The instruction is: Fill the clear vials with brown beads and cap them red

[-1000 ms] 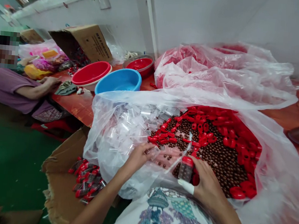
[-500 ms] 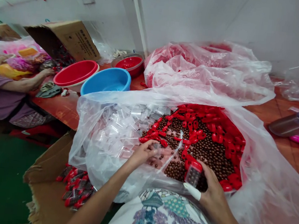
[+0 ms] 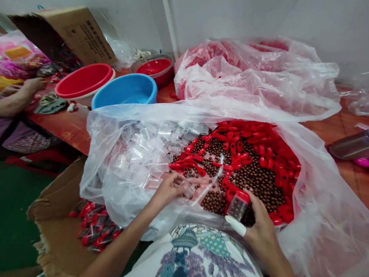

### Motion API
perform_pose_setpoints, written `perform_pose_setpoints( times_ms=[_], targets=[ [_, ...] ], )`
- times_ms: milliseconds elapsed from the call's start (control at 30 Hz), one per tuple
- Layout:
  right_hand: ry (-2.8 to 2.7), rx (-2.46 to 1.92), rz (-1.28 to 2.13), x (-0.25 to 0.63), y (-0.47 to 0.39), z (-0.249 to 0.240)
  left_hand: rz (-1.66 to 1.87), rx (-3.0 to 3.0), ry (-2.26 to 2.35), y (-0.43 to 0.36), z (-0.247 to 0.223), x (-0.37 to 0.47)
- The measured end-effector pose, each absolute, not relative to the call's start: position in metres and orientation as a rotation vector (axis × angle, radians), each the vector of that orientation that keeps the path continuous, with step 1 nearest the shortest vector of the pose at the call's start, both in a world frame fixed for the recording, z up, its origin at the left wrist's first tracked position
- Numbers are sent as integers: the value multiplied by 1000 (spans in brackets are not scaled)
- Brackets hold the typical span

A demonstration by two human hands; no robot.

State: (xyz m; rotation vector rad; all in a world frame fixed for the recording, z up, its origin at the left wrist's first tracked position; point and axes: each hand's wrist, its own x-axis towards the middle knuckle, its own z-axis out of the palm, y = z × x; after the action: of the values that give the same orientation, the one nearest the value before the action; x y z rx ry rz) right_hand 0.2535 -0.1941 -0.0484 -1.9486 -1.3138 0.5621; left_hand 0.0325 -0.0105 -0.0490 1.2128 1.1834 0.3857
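Note:
My left hand (image 3: 166, 191) pinches a small clear plastic container (image 3: 188, 190), tilted, over the near middle of the big plastic sheet (image 3: 110, 183). My right hand (image 3: 261, 222), with a white cover on its thumb, grips a clear container with a red cap (image 3: 238, 206); dark brown balls show inside. Loose brown balls (image 3: 266, 185) lie spread below and beyond the hands. Red caps (image 3: 256, 139) are heaped at the back and right of the sheet. A pile of clear containers (image 3: 147, 146) lies beyond my left hand.
A cardboard box (image 3: 61, 231) with capped, filled containers (image 3: 96, 226) stands low at left. Behind the sheet are a blue basin (image 3: 126, 91), a red basin (image 3: 84, 81) and a bag of red pieces (image 3: 255, 80). Another person's arm (image 3: 8, 102) is at far left. A tumbler (image 3: 360, 140) lies right.
My left hand has shifted left, away from my right hand, with the clear container still pinched. My right hand keeps hold of the capped container. The camera view has tilted slightly.

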Motion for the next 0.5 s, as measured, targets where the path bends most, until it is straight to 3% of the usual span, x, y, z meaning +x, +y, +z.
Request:
perform_pose_setpoints(
  times_ms=[500],
  targets=[
    [-1160, -1989, 567, 260, -203, -52, 171, 1440, 1092, -35, -64, 65]
  ],
)
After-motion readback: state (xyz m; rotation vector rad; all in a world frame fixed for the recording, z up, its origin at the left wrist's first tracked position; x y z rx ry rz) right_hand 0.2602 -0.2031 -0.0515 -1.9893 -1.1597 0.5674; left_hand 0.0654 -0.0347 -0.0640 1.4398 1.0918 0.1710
